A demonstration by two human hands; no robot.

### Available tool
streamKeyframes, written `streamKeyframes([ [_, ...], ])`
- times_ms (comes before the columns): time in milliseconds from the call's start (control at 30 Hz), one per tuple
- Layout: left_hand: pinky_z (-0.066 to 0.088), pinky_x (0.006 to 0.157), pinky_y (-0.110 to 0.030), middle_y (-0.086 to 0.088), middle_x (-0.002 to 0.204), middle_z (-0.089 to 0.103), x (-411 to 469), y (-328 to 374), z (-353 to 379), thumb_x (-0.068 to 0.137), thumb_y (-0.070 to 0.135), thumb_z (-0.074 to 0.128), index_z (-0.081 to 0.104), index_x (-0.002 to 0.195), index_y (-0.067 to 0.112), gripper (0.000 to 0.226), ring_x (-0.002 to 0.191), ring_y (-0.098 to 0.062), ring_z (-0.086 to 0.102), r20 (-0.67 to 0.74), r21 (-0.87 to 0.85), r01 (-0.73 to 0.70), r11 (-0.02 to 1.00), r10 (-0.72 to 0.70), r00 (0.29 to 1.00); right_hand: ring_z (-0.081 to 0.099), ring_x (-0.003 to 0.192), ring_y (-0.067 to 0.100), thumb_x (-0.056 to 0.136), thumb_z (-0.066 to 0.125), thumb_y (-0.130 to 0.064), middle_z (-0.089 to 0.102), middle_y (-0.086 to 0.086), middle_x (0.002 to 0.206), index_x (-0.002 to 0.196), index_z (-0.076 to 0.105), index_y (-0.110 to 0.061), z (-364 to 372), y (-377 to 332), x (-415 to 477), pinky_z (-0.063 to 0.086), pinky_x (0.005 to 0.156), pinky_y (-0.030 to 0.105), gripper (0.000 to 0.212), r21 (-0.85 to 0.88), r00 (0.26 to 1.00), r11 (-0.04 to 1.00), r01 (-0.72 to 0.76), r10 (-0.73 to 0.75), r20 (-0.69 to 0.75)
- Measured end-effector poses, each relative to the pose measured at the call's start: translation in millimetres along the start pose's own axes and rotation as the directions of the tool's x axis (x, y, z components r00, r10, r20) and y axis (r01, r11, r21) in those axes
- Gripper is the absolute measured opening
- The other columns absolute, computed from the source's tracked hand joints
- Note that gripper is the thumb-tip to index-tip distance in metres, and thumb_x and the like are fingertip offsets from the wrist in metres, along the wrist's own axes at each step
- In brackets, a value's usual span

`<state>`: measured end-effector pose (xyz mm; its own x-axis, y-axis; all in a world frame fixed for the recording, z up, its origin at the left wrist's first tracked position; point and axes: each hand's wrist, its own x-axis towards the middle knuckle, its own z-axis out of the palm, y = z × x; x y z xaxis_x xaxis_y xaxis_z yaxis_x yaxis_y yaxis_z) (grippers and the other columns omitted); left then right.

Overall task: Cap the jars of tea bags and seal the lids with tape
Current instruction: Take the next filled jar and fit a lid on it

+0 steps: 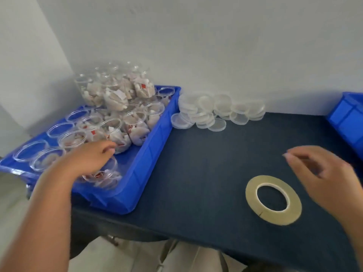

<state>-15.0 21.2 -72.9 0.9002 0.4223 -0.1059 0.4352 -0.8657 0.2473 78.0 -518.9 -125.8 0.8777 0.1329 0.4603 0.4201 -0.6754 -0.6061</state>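
L hand point(88, 160) in tray point(157, 138) over jar point(106, 179), grip unclear (blur); R hand point(322, 169) hovers, grip loosely apart.

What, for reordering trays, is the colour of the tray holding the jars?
Bright blue tray, seen in the head view.

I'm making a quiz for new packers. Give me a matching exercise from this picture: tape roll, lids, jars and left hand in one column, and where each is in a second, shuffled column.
1 tape roll
2 lids
3 jars
4 left hand

A in the blue tray
B reaching into the tray's near end
C flat on the dark table, near the right hand
D piled on the table by the wall

Pairs: 1-C, 2-D, 3-A, 4-B
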Motion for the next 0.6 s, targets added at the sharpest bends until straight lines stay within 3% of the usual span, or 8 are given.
streamKeyframes([
  [100,0.046,0.088,-0.035,0.006,0.133,0.068,-0.1,8.8,-3.7,0.112,0.048,0.043,0.069,0.127,0.035,0.033,0.111,-0.014,0.063,0.159,0.065,-0.02,0.998,0.009,0.987,0.065,0.1,-0.005,0.098,0.068,-0.043,0.071,-0.027,0.103,0.094,0.071,-0.044,41.3,-24.5,-41.6,0.047,0.077,0.019,0.005,0.053,0.996,0.997,-0.058,0.055,0.064],
  [167,0.044,0.078,-0.027,0.014,0.125,0.068,-5.0,4.8,-6.8,0.106,0.062,0.045,0.07,0.121,0.04,0.037,0.103,-0.004,0.062,0.211,0.052,-0.048,0.998,0.036,0.977,0.066,0.1,0.008,0.097,0.072,-0.027,0.072,-0.019,0.101,0.095,0.076,-0.03,58.9,-21.4,-57.3,0.049,0.083,0.029,0.005,-0.037,0.996,0.998,-0.06,0.062,0.065],
  [233,0.043,0.082,-0.024,0.027,0.126,0.064,-12.5,-3.7,-9.9,0.097,0.075,0.048,0.067,0.119,0.053,0.037,0.106,0.006,0.057,0.246,-0.017,-0.067,0.998,0.069,0.967,0.065,0.105,0.019,0.098,0.069,-0.025,0.073,-0.009,0.102,0.097,0.079,-0.02,68.3,-13.2,-66.7,0.05,0.089,0.037,0.011,-0.109,0.997,0.993,-0.044,0.05,0.052],
  [300,0.042,0.088,-0.026,0.04,0.125,0.056,-22.2,-12.3,-13.0,0.081,0.09,0.049,0.058,0.118,0.069,0.044,0.109,0.011,0.053,0.256,-0.14,-0.059,0.988,0.094,0.962,0.063,0.106,0.02,0.096,0.066,-0.029,0.072,-0.008,0.102,0.098,0.079,-0.017,72.9,-4.3,-73.3,0.049,0.096,0.04,0.018,-0.128,0.999,0.992,0.003,0.003,0.043],
  [367,0.042,0.088,-0.02,0.046,0.122,0.052,-32.6,-18.7,-14.1,0.066,0.1,0.056,0.049,0.116,0.081,0.054,0.109,0.017,0.051,0.265,-0.254,-0.028,0.967,0.097,0.959,0.061,0.107,0.019,0.095,0.069,-0.025,0.07,-0.01,0.103,0.098,0.079,-0.017,76.1,1.3,-76.2,0.046,0.098,0.039,0.013,-0.13,1.0,0.991,0.021,-0.018,0.02],
  [467,0.047,0.101,-0.03,0.038,0.134,0.046,-41.3,-20.9,-4.7,0.067,0.091,0.067,0.04,0.134,0.073,0.075,0.123,0.004,0.054,0.25,-0.072,-0.123,0.99,0.138,0.958,0.058,0.107,0.016,0.095,0.075,-0.015,0.069,-0.011,0.103,0.099,0.077,-0.018,78.4,2.1,-75.9,0.046,0.097,0.039,0.006,-0.128,1.0,0.992,0.008,-0.011,-0.016],
  [533,0.044,0.113,-0.042,0.026,0.141,0.053,-42.2,-13.7,2.8,0.076,0.074,0.076,0.039,0.15,0.056,0.084,0.134,-0.011,0.055,0.132,0.055,-0.16,0.986,0.151,0.98,0.061,0.108,0.02,0.095,0.075,-0.014,0.07,-0.008,0.106,0.1,0.078,-0.017,79.5,2.6,-75.0,0.049,0.098,0.041,0.006,-0.145,1.0,0.989,0.0,0.0,0.003],
  [600,0.038,0.12,-0.048,0.022,0.131,0.063,-40.7,-10.8,6.0,0.076,0.068,0.081,0.041,0.15,0.051,0.086,0.133,-0.017,0.057,0.003,0.05,-0.173,0.984,0.173,0.985,0.063,0.108,0.022,0.095,0.075,-0.014,0.072,-0.006,0.107,0.1,0.078,-0.016,79.3,3.2,-76.7,0.051,0.099,0.044,0.006,-0.153,1.0,0.988,0.014,-0.014,0.004],
])
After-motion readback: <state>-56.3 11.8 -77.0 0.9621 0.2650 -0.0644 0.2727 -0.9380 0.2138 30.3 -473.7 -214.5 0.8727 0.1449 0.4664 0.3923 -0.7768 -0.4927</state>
